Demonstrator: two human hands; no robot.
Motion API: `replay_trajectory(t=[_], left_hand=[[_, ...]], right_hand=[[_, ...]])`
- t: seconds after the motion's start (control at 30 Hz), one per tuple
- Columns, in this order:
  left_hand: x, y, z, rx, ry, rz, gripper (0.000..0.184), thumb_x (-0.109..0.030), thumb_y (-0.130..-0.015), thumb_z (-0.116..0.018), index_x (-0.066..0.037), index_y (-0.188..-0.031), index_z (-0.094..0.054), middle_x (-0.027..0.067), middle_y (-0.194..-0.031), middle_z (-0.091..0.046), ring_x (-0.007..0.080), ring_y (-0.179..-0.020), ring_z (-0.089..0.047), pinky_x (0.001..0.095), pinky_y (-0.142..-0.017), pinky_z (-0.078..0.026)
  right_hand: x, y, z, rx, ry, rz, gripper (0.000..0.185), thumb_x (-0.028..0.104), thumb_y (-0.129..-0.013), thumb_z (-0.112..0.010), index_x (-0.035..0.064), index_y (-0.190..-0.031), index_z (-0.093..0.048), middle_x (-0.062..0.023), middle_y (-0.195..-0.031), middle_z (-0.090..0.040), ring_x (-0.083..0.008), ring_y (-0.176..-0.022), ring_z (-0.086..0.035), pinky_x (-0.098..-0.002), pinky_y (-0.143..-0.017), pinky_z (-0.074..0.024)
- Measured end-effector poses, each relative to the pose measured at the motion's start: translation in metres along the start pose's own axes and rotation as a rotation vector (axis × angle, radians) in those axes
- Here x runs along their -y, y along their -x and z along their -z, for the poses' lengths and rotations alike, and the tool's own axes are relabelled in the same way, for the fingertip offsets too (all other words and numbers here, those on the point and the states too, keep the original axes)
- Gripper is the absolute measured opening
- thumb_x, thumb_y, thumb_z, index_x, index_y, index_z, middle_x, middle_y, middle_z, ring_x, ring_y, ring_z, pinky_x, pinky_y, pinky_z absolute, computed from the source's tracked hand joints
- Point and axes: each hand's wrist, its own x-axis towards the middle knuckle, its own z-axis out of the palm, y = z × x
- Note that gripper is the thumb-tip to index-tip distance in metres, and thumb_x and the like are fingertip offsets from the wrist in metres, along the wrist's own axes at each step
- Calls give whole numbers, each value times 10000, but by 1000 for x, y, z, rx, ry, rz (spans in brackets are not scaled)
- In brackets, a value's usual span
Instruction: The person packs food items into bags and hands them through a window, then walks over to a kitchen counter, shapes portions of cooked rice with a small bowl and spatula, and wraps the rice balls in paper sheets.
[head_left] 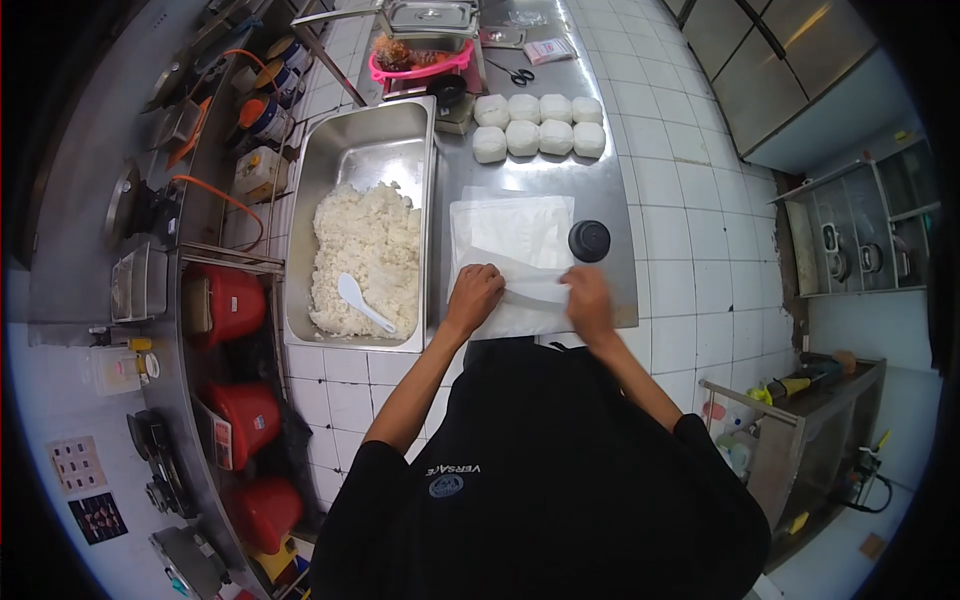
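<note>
With the stack of white paper (520, 212) as the middle of the clock, the steel counter (608, 190) runs off toward 12, its grey top smooth and faintly shiny. The thin sheet (532, 277) being handled lies partly lifted over the near part of that stack, stretched between the two hands: the left hand (475, 293), at 8 o'clock, has its fingers curled onto one end, while the right hand (588, 302), at 4 and blurred, pinches the other. A round black object (589, 240) stands just beside the paper, near 3. At 12, eight rounded white packs (538, 127) sit close together in two rows of four, with black-handled scissors (521, 76) and a pink-and-white packet (549, 51) beyond them. Toward 11 are a black bowl (447, 92) and, farther off, a bright pink basin (420, 66) of reddish food. A deep steel pan (365, 124) fills 9 to 10 alongside the counter, holding white rice (372, 250) with a white spoon (362, 300) resting on it. White square tiles (668, 190) cover the floor around. Across them, red tubs (232, 305) line the lower shelf from 9 down to 7, and pails (268, 118) stand near 10. Steel cabinet doors (770, 65) rise at 2, a rack (865, 235) with small items stands at 3, and another steel bench (830, 425) at 4.
</note>
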Motion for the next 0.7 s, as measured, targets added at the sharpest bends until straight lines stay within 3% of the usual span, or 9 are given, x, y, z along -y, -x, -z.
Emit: replay_trajectory(t=[0.07, 0.13, 0.23, 0.37, 0.43, 0.5, 0.6, 0.7], left_hand=[[-6, 7, -4, -40, 25, -19, 125, -141, -819, -716, -75, -914, -667, 71, -1011, -627, 264, -1020, -607, 403, -958, -467], [-9, 12, -9, -92, 40, -41, 127, -116, -821, -701, -58, -920, -648, 99, -1029, -616, 277, -1028, -605, 389, -928, -494], [-9, 20, -10, -71, 123, 57, 191, -94, -821, -691, -41, -991, -622, 119, -1128, -590, 301, -1088, -595, 412, -867, -534], [2, 27, -16, -76, 213, 92, 260, -64, -828, -670, -36, -1065, -567, 128, -1220, -546, 356, -1090, -598, 448, -837, -548], [7, 23, -13, -42, 235, 152, 278, -54, -828, -665, -38, -1081, -550, 126, -1233, -536, 371, -1074, -603, 455, -830, -550], [9, 20, -13, 12, 250, 175, 295, -32, -822, -667, -44, -1086, -536, 125, -1216, -543, 384, -1050, -611, 460, -799, -557], [10, 18, -14, 74, 254, 255, 315, -75, -820, -715, -56, -1068, -522, 113, -1209, -555, 358, -1010, -642, 447, -791, -560], [6, 17, -16, 43, 271, 296, 321, -79, -821, -721, -56, -1075, -526, 109, -1201, -558, 359, -993, -647, 449, -799, -551]], right_hand=[[36, 10, -12, 139, 28, 115, 242, 35, -811, -587, 18, -1041, -661, -145, -1076, -633, -325, -1074, -599, -449, -937, -469], [30, 21, -33, 220, 143, 127, 325, 102, -822, -637, 9, -1133, -617, -131, -1117, -612, -303, -1093, -583, -426, -937, -454], [10, 19, -43, 356, 271, 109, 375, 177, -814, -682, 15, -1141, -595, -113, -1106, -592, -275, -1073, -571, -406, -898, -448], [8, 22, -54, 308, 243, 155, 349, 196, -796, -702, 37, -1088, -597, -90, -1046, -587, -257, -1005, -573, -394, -844, -444], [10, 17, -57, 358, 250, 81, 232, 171, -824, -673, 49, -1015, -621, -81, -1001, -600, -259, -968, -579, -406, -832, -443], [3, 13, -64, 427, 275, 59, 234, 182, -849, -662, 42, -1034, -635, -89, -1011, -612, -277, -987, -579, -413, -850, -441], [-7, 6, -67, 477, 313, 22, 186, 187, -884, -641, 56, -1009, -684, -88, -1018, -642, -292, -1011, -589, -426, -868, -445], [-14, -5, -61, 436, 274, -31, 150, 99, -877, -583, 78, -958, -707, -96, -1012, -651, -294, -996, -598, -443, -862, -442]])
